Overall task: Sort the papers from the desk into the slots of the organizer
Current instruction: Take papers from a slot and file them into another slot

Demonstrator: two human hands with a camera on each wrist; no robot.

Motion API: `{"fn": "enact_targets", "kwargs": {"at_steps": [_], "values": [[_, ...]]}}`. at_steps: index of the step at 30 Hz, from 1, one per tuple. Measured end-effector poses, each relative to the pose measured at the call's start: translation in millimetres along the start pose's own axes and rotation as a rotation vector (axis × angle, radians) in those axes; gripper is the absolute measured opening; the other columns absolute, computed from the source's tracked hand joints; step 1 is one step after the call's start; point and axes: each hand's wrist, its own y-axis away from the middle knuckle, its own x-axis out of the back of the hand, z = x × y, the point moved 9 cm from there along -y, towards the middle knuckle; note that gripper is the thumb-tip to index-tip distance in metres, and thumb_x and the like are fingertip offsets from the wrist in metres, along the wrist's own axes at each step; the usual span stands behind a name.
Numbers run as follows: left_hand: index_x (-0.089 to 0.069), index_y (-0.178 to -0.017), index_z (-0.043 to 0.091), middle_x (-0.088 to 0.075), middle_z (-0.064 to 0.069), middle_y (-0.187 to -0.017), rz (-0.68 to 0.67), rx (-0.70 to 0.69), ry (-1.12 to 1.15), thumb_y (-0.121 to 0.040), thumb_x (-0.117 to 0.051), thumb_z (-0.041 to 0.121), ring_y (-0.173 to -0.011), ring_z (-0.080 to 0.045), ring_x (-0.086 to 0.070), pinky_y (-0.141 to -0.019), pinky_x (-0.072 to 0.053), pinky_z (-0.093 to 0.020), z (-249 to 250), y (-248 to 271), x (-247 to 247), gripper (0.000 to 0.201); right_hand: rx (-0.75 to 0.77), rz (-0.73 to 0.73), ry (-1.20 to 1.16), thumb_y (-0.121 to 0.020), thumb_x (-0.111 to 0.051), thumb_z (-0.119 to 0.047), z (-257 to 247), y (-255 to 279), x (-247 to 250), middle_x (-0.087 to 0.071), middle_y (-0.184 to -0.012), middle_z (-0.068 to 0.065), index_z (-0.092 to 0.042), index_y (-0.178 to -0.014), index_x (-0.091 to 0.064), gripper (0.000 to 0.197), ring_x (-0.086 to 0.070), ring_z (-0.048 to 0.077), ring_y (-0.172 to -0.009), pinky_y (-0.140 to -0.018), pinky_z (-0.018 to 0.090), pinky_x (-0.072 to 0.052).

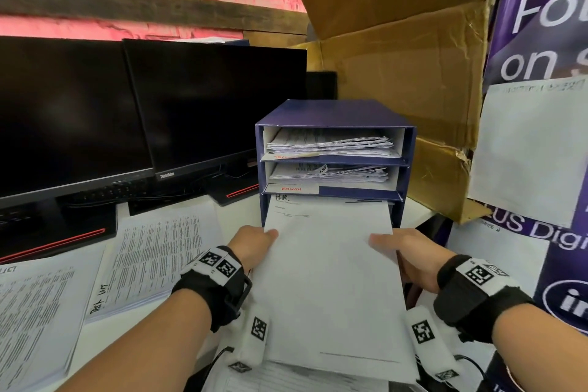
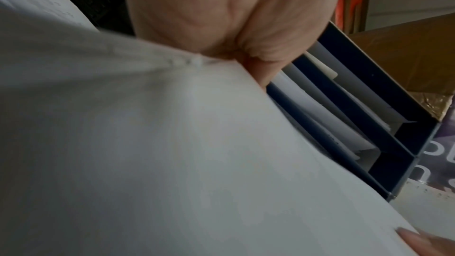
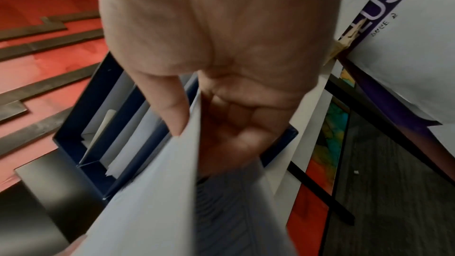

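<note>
Left hand (image 1: pixel 254 243) pinches left edge of paper stack (image 1: pixel 331 280); right hand (image 1: pixel 410 253) grips right edge, thumb on top. Stack's far end ahead of both hands, entering bottom slot of blue organizer (image 1: pixel 410 149). Printed sheets (image 1: pixel 152 258) left of left hand.

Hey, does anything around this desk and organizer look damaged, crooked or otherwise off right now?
Yes: the cardboard box right of the blue organizer is torn and crumpled at its lower corner. Papers in the top slot sit fanned and uneven. The sheet in both hands is only partly in the bottom slot.
</note>
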Motion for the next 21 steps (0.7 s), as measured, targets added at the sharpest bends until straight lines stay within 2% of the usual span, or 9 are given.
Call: {"fn": "enact_targets", "kwargs": {"at_steps": [2,5,8,10,12,14,17,19,21], "values": [[-0.065,-0.1,-0.008,-0.069,-0.025,-0.105,0.014,0.022,0.062,-0.088,-0.058,0.029,-0.098,-0.04,-0.066,-0.094,-0.051,-0.051,-2.0,0.1,2.2,0.039,0.06,0.008,0.069,-0.093,-0.059,-0.009,-5.0,-0.3,-0.5,-0.073,-0.103,0.017,-0.001,-0.11,-0.066,0.02,-0.069,0.037,-0.096,-0.087,0.046,-0.055],[-0.067,-0.102,-0.003,-0.072,-0.02,-0.1,-0.04,0.051,0.136,-0.076,-0.067,0.039,-0.095,-0.038,-0.068,-0.093,-0.051,-0.052,-7.6,3.1,-2.9,0.05,0.136,0.164,0.011,-0.094,-0.056,-0.006,-15.4,-4.8,10.8,-0.072,-0.101,0.018,0.0,-0.108,-0.065,0.017,-0.069,0.037,-0.094,-0.089,0.048,-0.054],[-0.067,-0.102,-0.004,-0.071,-0.02,-0.102,-0.14,0.06,0.084,-0.073,-0.068,0.032,-0.097,-0.038,-0.068,-0.093,-0.051,-0.054,-11.3,9.0,-14.5,0.046,0.162,0.315,-0.04,-0.094,-0.055,-0.008,-20.2,-10.8,21.6,-0.071,-0.101,0.021,0.0,-0.104,-0.065,0.016,-0.068,0.039,-0.094,-0.089,0.05,-0.054],[-0.066,-0.1,-0.006,-0.07,-0.022,-0.104,-0.137,0.021,0.016,-0.076,-0.063,0.028,-0.098,-0.038,-0.067,-0.093,-0.051,-0.052,-7.0,10.1,-15.8,0.042,0.174,0.344,-0.053,-0.093,-0.055,-0.01,-23.0,-10.4,20.9,-0.071,-0.099,0.02,-0.003,-0.101,-0.065,0.014,-0.068,0.039,-0.092,-0.087,0.048,-0.055],[-0.065,-0.096,-0.009,-0.068,-0.024,-0.104,-0.079,-0.009,-0.05,-0.085,-0.059,0.023,-0.096,-0.038,-0.066,-0.092,-0.052,-0.045,0.5,10.1,-9.8,0.034,0.157,0.293,-0.042,-0.092,-0.057,-0.015,-21.8,-9.2,15.9,-0.071,-0.097,0.018,-0.006,-0.101,-0.064,0.015,-0.069,0.036,-0.088,-0.083,0.047,-0.056],[-0.06,-0.086,-0.003,-0.064,-0.02,-0.092,-0.019,-0.027,-0.122,-0.092,-0.053,0.019,-0.085,-0.032,-0.061,-0.079,-0.049,-0.033,6.1,7.7,-3.4,0.024,0.065,0.155,0.058,-0.092,-0.06,-0.024,-13.2,-4.2,8.1,-0.071,-0.09,0.013,-0.009,-0.103,-0.061,0.019,-0.068,0.03,-0.079,-0.072,0.038,-0.058],[-0.053,-0.073,0.004,-0.057,-0.015,-0.088,0.046,-0.002,-0.144,-0.091,-0.057,0.024,-0.08,-0.027,-0.053,-0.078,-0.047,-0.036,8.8,6.8,1.6,0.027,-0.074,-0.071,0.222,-0.094,-0.059,-0.02,4.5,10.0,-0.7,-0.059,-0.057,0.008,-0.004,-0.097,-0.058,0.017,-0.052,0.019,-0.047,-0.046,0.024,-0.044],[-0.058,-0.081,0.0,-0.065,-0.014,-0.09,0.043,0.041,-0.084,-0.078,-0.067,0.032,-0.082,-0.03,-0.061,-0.079,-0.052,-0.035,4.9,6.9,-0.4,0.033,-0.03,-0.032,0.224,-0.095,-0.057,-0.011,1.7,10.2,8.5,-0.049,-0.047,0.005,-0.002,-0.084,-0.055,0.014,-0.041,0.014,-0.038,-0.04,0.021,-0.037],[-0.063,-0.099,-0.003,-0.072,-0.016,-0.096,-0.006,0.108,0.066,-0.054,-0.073,0.039,-0.088,-0.034,-0.069,-0.087,-0.055,-0.043,-5.1,5.9,-5.9,0.062,0.059,0.101,0.147,-0.095,-0.054,-0.008,-7.7,5.7,23.0,-0.053,-0.055,0.011,0.006,-0.082,-0.054,0.019,-0.049,0.017,-0.043,-0.045,0.022,-0.04]]}}
